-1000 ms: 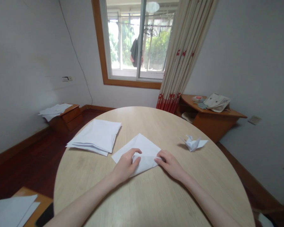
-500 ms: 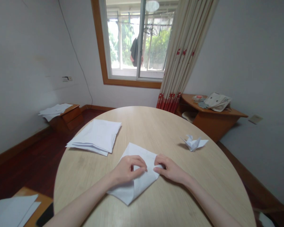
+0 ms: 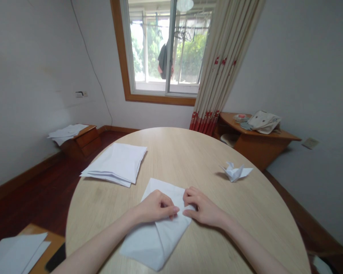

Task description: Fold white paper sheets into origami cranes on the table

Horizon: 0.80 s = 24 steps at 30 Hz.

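A partly folded sheet of white paper [image 3: 144,243] lies on the round wooden table in front of me, with a diagonal crease and a flap across it. Over its middle rests my left hand [image 3: 157,205], fingers curled and thumb closed toward them against the paper. My right hand [image 3: 202,207] pinches the paper's right corner between thumb and bent fingers. Parts of the sheet are hidden beneath both hands. A folded white paper crane [image 3: 233,173] stands on the table to the right, beyond my right hand.
A stack of white paper squares [image 3: 117,161] lies on the round table [image 3: 185,152] at the left. More sheets [image 3: 20,251] rest on a low stool beside a dark object [image 3: 56,258]. Behind are a small cabinet [image 3: 87,142] and a corner desk [image 3: 251,148] bearing a bag [image 3: 264,121].
The sheet has turned and slid toward me, so its lower corner sits nearer the table's front edge. Both hands stay on it, the right one shifted slightly left.
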Each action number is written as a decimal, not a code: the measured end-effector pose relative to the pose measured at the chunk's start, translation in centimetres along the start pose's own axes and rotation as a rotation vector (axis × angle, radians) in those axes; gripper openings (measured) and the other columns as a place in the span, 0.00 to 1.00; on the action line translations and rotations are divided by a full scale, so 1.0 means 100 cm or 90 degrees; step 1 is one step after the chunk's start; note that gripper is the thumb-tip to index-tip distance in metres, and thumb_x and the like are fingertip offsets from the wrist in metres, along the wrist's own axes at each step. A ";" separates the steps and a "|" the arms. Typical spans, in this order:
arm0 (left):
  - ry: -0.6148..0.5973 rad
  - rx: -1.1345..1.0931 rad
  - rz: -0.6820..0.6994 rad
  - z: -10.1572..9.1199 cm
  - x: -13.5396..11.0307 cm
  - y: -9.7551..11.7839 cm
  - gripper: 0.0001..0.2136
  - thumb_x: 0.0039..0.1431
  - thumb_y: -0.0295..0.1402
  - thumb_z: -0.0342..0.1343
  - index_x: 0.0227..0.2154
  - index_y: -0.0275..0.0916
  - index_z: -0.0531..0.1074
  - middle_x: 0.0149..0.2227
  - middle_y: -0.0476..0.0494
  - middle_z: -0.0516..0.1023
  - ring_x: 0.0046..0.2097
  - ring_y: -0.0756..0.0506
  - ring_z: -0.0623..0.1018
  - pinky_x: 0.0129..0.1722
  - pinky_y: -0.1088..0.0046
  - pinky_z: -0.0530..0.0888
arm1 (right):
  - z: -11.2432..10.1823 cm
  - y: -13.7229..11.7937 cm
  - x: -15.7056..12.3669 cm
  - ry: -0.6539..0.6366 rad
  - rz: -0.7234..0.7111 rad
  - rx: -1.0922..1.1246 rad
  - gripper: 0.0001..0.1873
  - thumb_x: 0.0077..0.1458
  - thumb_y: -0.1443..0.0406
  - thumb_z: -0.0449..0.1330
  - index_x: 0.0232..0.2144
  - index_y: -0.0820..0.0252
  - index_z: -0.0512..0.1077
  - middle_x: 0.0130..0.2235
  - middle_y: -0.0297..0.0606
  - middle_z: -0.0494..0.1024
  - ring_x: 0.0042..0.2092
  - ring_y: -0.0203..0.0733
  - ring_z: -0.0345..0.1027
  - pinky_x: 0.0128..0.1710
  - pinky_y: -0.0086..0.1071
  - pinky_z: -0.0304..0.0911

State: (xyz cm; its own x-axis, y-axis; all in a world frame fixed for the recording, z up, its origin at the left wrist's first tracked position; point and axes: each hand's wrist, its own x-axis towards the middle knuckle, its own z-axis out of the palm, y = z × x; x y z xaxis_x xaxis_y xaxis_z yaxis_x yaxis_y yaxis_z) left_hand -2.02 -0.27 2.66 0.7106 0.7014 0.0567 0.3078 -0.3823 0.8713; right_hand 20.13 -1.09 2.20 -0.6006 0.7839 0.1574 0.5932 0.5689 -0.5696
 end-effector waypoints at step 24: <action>-0.059 0.340 0.059 -0.003 -0.001 -0.001 0.10 0.59 0.35 0.57 0.43 0.49 0.78 0.28 0.50 0.74 0.31 0.49 0.73 0.32 0.77 0.64 | -0.003 -0.004 0.001 -0.035 0.070 -0.047 0.05 0.55 0.68 0.59 0.28 0.58 0.65 0.35 0.34 0.68 0.43 0.42 0.59 0.46 0.37 0.52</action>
State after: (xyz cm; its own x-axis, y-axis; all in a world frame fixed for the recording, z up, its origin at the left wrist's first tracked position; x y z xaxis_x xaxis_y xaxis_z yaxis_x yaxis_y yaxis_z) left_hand -2.33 -0.09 2.70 0.7952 0.6036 0.0572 0.5026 -0.7090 0.4946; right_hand 19.99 -1.15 2.63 -0.5576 0.8285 0.0515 0.6931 0.4989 -0.5203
